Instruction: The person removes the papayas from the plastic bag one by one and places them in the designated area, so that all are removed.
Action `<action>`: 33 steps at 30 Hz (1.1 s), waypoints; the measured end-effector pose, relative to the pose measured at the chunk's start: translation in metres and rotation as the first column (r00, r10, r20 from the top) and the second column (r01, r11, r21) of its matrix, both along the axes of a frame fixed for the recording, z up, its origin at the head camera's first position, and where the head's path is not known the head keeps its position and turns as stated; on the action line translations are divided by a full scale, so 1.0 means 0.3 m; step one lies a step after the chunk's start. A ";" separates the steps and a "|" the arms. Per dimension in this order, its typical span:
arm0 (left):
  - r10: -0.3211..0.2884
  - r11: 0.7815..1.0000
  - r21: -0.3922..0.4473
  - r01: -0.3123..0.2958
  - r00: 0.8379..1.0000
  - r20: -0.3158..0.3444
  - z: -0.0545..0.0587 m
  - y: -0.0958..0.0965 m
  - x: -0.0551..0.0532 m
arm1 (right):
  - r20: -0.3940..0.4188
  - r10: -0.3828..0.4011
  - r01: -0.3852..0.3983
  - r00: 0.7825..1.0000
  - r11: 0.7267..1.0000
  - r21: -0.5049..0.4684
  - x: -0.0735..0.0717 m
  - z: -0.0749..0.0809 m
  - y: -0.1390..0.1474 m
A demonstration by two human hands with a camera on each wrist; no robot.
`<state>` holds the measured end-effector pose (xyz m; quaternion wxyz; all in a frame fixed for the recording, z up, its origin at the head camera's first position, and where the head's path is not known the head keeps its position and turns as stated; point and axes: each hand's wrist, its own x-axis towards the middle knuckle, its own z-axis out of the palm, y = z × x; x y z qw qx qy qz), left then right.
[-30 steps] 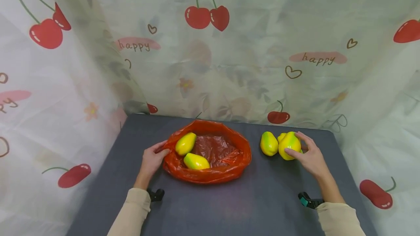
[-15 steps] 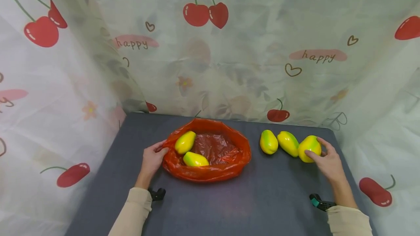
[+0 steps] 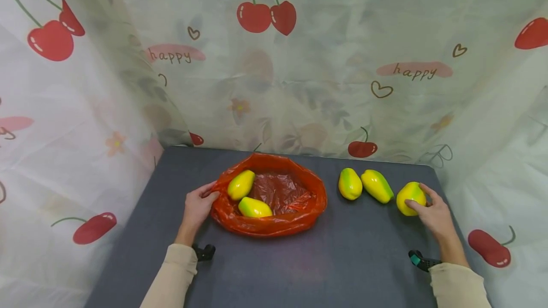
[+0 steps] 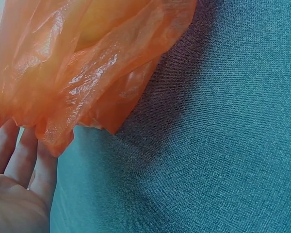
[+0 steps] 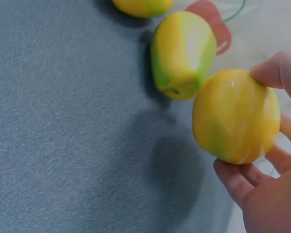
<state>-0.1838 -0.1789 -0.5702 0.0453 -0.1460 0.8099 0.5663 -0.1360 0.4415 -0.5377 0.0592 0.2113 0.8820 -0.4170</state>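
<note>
My left hand (image 3: pixel 198 210) pinches the left rim of a red plastic bag (image 3: pixel 274 227), thumb toward me; in the left wrist view its fingers (image 4: pixel 20 160) go up behind the thin film. The bag stands wide-mouthed on the table, with two glossy yellow-green papayas inside, one (image 3: pixel 241 185) behind the other (image 3: pixel 255 207). At the right, my right hand (image 3: pixel 436 213) grips another papaya (image 3: pixel 410 198) between thumb and fingers. In the right wrist view a shadow lies apart from this papaya (image 5: pixel 235 116), so it looks lifted off the cloth.
Two more papayas, one upright-looking (image 3: pixel 350 184) and one slanted (image 3: pixel 377 186), lie side by side between the bag and my right hand. The dark grey table (image 3: pixel 299 270) ends at a cherry-printed curtain (image 3: pixel 308 84) behind and at both sides.
My right hand has carried its papaya rightward and slightly nearer, uncovering the slanted papaya behind it. My left hand keeps its hold on the bag's rim. The head view has shifted slightly.
</note>
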 end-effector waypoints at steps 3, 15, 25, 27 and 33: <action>-0.003 1.000 -0.001 0.003 1.000 -0.001 0.001 -0.002 -0.001 | 0.030 0.017 -0.017 0.999 1.000 -0.003 -0.002 -0.013 0.009; -0.002 1.000 0.012 0.002 1.000 -0.003 0.001 -0.001 -0.001 | 0.075 0.021 -0.018 0.997 0.999 -0.041 -0.009 -0.080 0.013; 0.004 1.000 0.010 -0.004 1.000 -0.011 0.001 -0.003 -0.004 | 0.062 0.026 -0.020 0.998 0.995 -0.096 -0.011 -0.088 -0.002; -0.001 1.000 0.010 0.001 1.000 -0.017 0.002 -0.003 -0.003 | 0.062 0.027 -0.021 0.998 0.995 -0.100 -0.012 -0.086 -0.002; -0.002 1.000 0.001 0.002 1.000 -0.028 0.002 -0.006 -0.002 | 0.069 0.036 -0.029 0.997 0.995 -0.100 -0.016 -0.080 -0.001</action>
